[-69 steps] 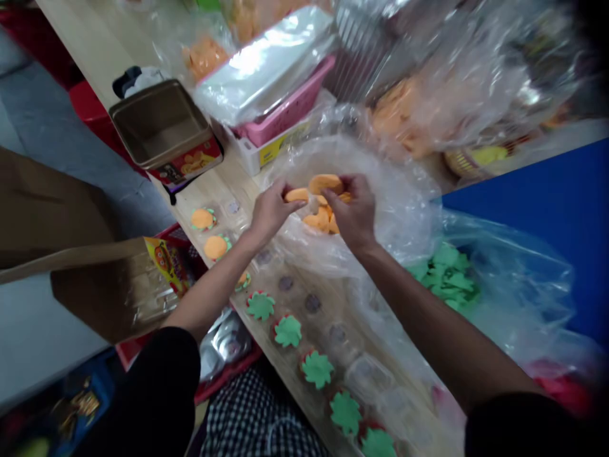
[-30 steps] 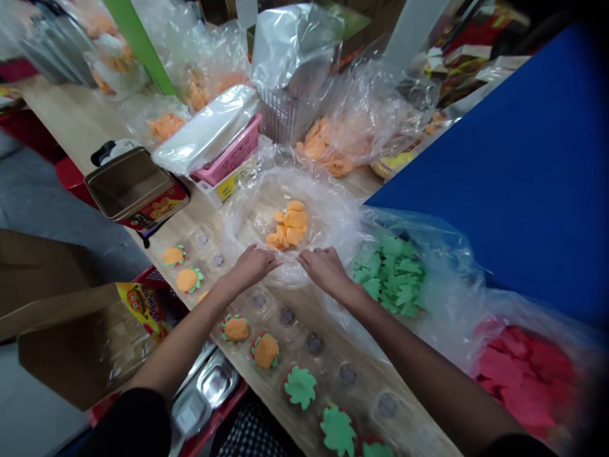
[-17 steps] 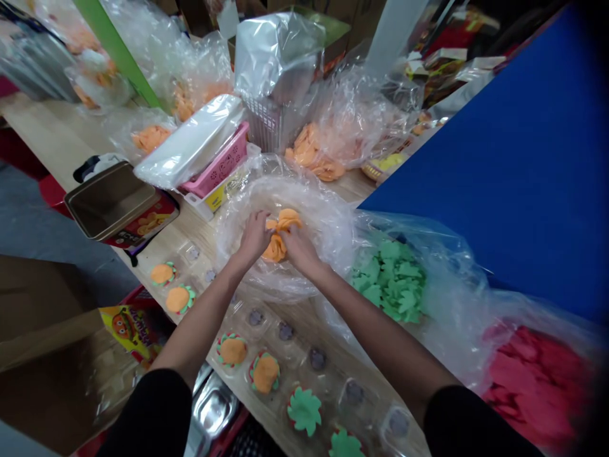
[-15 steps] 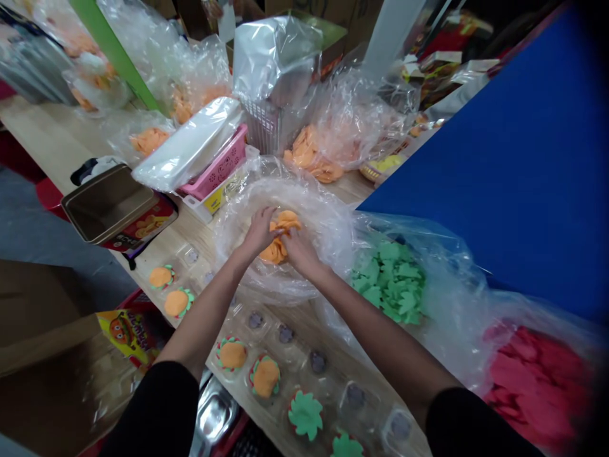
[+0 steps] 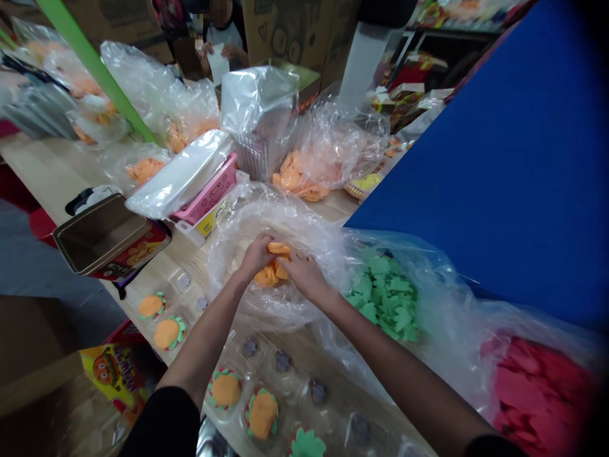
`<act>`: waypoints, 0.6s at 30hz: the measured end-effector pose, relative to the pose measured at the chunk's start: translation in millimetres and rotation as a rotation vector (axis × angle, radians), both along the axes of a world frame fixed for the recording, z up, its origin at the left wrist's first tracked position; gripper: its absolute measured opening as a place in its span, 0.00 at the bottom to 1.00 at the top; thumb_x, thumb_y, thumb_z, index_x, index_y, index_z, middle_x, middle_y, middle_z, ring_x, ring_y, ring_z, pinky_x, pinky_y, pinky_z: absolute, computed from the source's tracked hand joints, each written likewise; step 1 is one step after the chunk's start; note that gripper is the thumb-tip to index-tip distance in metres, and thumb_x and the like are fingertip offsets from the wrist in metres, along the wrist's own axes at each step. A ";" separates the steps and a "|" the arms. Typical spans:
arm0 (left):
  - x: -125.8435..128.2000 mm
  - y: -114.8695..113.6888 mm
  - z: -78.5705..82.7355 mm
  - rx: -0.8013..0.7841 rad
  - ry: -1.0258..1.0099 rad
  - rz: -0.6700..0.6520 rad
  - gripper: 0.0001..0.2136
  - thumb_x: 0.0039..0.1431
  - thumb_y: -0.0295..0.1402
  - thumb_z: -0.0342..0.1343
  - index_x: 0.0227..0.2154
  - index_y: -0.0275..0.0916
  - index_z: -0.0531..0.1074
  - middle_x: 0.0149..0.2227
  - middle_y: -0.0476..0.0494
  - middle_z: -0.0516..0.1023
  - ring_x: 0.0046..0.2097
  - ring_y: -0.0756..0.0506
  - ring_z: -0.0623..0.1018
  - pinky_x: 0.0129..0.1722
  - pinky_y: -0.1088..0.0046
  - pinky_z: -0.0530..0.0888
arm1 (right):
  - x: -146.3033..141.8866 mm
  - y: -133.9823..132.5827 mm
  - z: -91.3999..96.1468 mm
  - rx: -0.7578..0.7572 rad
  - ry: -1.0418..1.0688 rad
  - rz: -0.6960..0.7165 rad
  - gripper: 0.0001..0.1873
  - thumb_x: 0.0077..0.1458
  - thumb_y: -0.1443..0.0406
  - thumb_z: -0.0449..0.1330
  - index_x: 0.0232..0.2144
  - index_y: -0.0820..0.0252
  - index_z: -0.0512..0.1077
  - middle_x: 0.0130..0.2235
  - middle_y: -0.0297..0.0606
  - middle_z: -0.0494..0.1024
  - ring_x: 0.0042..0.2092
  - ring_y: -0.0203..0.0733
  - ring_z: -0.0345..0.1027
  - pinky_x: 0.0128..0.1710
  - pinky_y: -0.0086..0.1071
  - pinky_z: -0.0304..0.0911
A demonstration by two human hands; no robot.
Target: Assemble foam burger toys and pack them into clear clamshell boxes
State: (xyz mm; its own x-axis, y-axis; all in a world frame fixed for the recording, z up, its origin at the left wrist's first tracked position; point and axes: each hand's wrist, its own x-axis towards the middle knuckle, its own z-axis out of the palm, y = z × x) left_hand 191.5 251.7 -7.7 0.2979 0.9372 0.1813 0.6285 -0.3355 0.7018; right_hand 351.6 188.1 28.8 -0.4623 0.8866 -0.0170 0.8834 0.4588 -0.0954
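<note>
Both my hands are inside a clear plastic bag point(image 5: 304, 222) on the wooden table. My left hand point(image 5: 257, 253) and my right hand point(image 5: 304, 275) close around a small pile of orange foam pieces point(image 5: 271, 271), fingers curled on them. Nearer to me, clear plastic trays point(image 5: 285, 368) hold stacked foam burgers point(image 5: 261, 414) with orange tops; other cells show only a dark round piece point(image 5: 282, 361).
A bag of green foam leaves point(image 5: 385, 298) lies right of my hands, red pieces point(image 5: 542, 387) beyond it. A blue board point(image 5: 499, 165) stands on the right. A pink basket point(image 5: 209, 190), an open tin point(image 5: 102, 235) and more orange-filled bags point(image 5: 304, 171) sit behind. Another person is at the far end.
My hands went from the bag's near edge into the orange pile and closed on pieces. Two green-topped stacks got orange tops earlier. The camera view has tilted upward.
</note>
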 end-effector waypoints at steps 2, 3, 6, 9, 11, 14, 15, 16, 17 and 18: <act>-4.1 -4.7 6.2 -0.067 -0.077 0.069 0.11 0.43 0.30 0.57 0.33 0.36 0.71 0.33 0.47 0.73 0.35 0.48 0.71 0.37 0.73 0.67 | -3.2 4.8 -0.4 -0.035 0.003 0.035 0.13 0.56 0.67 0.47 0.43 0.55 0.65 0.46 0.44 0.66 0.48 0.48 0.55 0.38 0.37 0.55; -6.5 -6.3 10.9 -0.100 -0.126 0.116 0.11 0.43 0.32 0.57 0.33 0.36 0.71 0.31 0.48 0.73 0.33 0.48 0.72 0.35 0.73 0.68 | -4.5 6.8 -0.8 -0.048 0.011 0.053 0.12 0.56 0.66 0.47 0.42 0.56 0.66 0.46 0.43 0.66 0.49 0.47 0.55 0.39 0.36 0.56; -14.5 -10.5 30.7 -0.200 -0.378 0.237 0.13 0.40 0.34 0.61 0.31 0.36 0.70 0.28 0.50 0.73 0.31 0.49 0.72 0.31 0.75 0.69 | -5.3 10.5 -3.6 -0.064 0.066 0.089 0.12 0.55 0.68 0.48 0.41 0.57 0.66 0.47 0.43 0.66 0.49 0.47 0.55 0.41 0.37 0.56; -22.3 -17.0 53.1 -0.349 -0.767 0.323 0.18 0.35 0.32 0.64 0.33 0.35 0.69 0.30 0.49 0.74 0.32 0.49 0.74 0.33 0.74 0.71 | -2.5 10.6 -9.8 -0.134 0.257 0.037 0.10 0.52 0.71 0.50 0.37 0.59 0.67 0.44 0.43 0.69 0.48 0.47 0.57 0.43 0.40 0.55; -26.4 -22.2 64.2 -0.449 -1.024 0.382 0.20 0.36 0.30 0.64 0.36 0.36 0.68 0.34 0.46 0.75 0.35 0.47 0.75 0.36 0.71 0.72 | -2.0 9.9 -13.9 -0.193 0.440 -0.047 0.08 0.51 0.72 0.51 0.33 0.60 0.68 0.39 0.43 0.71 0.45 0.46 0.60 0.44 0.41 0.54; -29.2 -29.2 71.9 -0.583 -1.245 0.465 0.19 0.39 0.28 0.62 0.38 0.35 0.68 0.36 0.42 0.76 0.36 0.45 0.76 0.39 0.68 0.73 | -7.8 9.2 -13.3 -0.195 0.598 -0.147 0.07 0.52 0.70 0.51 0.35 0.62 0.66 0.37 0.42 0.71 0.43 0.43 0.63 0.43 0.39 0.57; -29.0 -31.2 72.6 -0.626 -1.270 0.485 0.18 0.40 0.28 0.62 0.38 0.35 0.68 0.36 0.42 0.76 0.36 0.44 0.76 0.39 0.68 0.73 | -11.4 8.9 -10.6 -0.184 0.639 -0.169 0.09 0.53 0.68 0.49 0.38 0.62 0.64 0.39 0.42 0.71 0.43 0.42 0.63 0.42 0.37 0.58; -28.1 -33.2 73.0 -0.668 -1.282 0.493 0.18 0.41 0.27 0.61 0.38 0.34 0.68 0.36 0.41 0.76 0.36 0.44 0.77 0.39 0.67 0.74 | -15.5 8.6 -6.8 -0.192 0.726 -0.197 0.11 0.55 0.67 0.47 0.41 0.61 0.61 0.41 0.42 0.69 0.43 0.40 0.63 0.41 0.35 0.60; -26.8 -35.1 73.4 -0.712 -1.289 0.493 0.17 0.42 0.27 0.61 0.38 0.34 0.68 0.35 0.41 0.77 0.37 0.43 0.77 0.39 0.67 0.74 | -19.7 8.1 -2.5 -0.224 0.850 -0.225 0.13 0.57 0.65 0.45 0.44 0.61 0.59 0.43 0.42 0.68 0.43 0.38 0.63 0.40 0.33 0.61; -25.0 -37.0 74.0 -0.757 -1.295 0.486 0.17 0.43 0.27 0.60 0.39 0.34 0.68 0.36 0.40 0.77 0.38 0.43 0.76 0.39 0.67 0.74 | -23.7 7.5 1.7 -0.276 0.997 -0.252 0.14 0.57 0.62 0.44 0.46 0.60 0.56 0.45 0.42 0.67 0.44 0.37 0.63 0.39 0.32 0.62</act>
